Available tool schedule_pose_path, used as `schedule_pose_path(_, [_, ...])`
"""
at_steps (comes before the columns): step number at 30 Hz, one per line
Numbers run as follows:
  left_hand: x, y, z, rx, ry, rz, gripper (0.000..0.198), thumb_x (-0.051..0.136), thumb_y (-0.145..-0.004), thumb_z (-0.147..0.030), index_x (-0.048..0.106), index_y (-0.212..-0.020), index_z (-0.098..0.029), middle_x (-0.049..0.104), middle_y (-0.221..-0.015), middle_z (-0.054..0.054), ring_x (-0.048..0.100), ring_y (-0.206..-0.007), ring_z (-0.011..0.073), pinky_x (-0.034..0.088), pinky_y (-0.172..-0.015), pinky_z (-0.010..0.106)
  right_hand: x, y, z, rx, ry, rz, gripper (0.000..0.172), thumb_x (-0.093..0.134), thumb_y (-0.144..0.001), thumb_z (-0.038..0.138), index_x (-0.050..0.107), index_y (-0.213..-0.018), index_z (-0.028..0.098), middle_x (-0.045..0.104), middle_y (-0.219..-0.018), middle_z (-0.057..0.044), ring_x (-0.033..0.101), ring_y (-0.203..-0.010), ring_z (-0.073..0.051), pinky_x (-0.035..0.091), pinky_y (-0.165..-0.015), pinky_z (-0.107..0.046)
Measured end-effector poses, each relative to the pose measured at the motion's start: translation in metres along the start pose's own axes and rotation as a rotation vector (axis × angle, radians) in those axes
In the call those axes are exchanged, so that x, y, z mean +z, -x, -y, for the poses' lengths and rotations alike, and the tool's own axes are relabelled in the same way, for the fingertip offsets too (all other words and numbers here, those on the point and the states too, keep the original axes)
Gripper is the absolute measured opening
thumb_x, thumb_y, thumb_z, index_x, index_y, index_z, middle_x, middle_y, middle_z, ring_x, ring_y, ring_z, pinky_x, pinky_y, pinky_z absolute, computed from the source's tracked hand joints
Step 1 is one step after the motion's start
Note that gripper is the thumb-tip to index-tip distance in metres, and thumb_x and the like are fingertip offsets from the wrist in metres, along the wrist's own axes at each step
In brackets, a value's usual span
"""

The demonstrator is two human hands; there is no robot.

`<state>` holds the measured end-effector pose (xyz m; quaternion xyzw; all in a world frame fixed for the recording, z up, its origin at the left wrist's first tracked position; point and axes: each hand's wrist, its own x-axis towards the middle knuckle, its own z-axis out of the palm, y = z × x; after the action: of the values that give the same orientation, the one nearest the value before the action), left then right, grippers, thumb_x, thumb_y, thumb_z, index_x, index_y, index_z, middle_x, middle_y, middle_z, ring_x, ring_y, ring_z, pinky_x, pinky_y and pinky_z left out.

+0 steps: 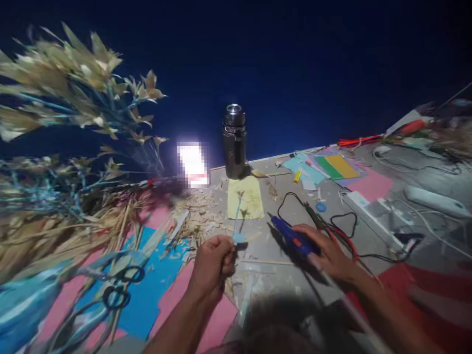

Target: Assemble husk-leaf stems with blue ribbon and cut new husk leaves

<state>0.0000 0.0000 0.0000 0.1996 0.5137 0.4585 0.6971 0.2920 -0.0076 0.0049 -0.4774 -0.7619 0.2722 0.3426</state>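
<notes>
While the left hand (214, 263) at lower centre pinches a thin blue stem (238, 216) upright, apparently keeping its base clear of the littered table (291, 285), the right hand (330, 253) beside it grips a blue glue gun (291, 237), nozzle angled toward the stem.

A flask (234, 140) stood behind a sheet (246, 199) on the table (265, 231); scissors (118, 290) lay left, a glue gun (293, 238) and power strip (372, 216) right.
</notes>
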Motion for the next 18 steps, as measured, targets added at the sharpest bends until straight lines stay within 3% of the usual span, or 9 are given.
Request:
schedule_pose_path(4, [0.001,0.002,-0.005,-0.005,0.012,0.003,0.023,0.078,-0.066,-0.027,0.057,-0.064,-0.017,0.045,-0.043,-0.008,0.030,-0.036,0.0028,0.018,-0.040,0.018,0.013,-0.015,0.018,-0.058,-0.134,0.055,0.036,0.048,-0.100,0.054,0.064,-0.111,0.024,0.069,-0.100,-0.012,0.067,-0.087,-0.028,0.056,-0.079,-0.039])
schedule_pose_path(9, [-0.001,0.002,-0.007,0.002,0.036,-0.015,0.022,0.078,-0.064,-0.025,0.058,-0.063,-0.016,0.045,-0.043,-0.008,0.029,-0.036,0.0023,0.016,-0.039,0.018,0.037,-0.037,0.017,-0.245,-0.104,0.291,0.043,0.044,-0.098,0.063,0.062,-0.111,0.026,0.068,-0.094,-0.012,0.063,-0.084,-0.028,0.052,-0.074,-0.040])
schedule_pose_path(18, [-0.001,0.001,-0.011,-0.026,0.082,-0.011,0.024,0.080,-0.064,-0.026,0.058,-0.063,-0.015,0.046,-0.045,-0.008,0.028,-0.036,0.0013,0.015,-0.039,0.017,0.048,-0.047,0.013,-0.215,-0.029,0.339,0.052,0.034,-0.100,0.069,0.062,-0.093,0.025,0.065,-0.082,-0.010,0.060,-0.073,-0.025,0.046,-0.067,-0.037])
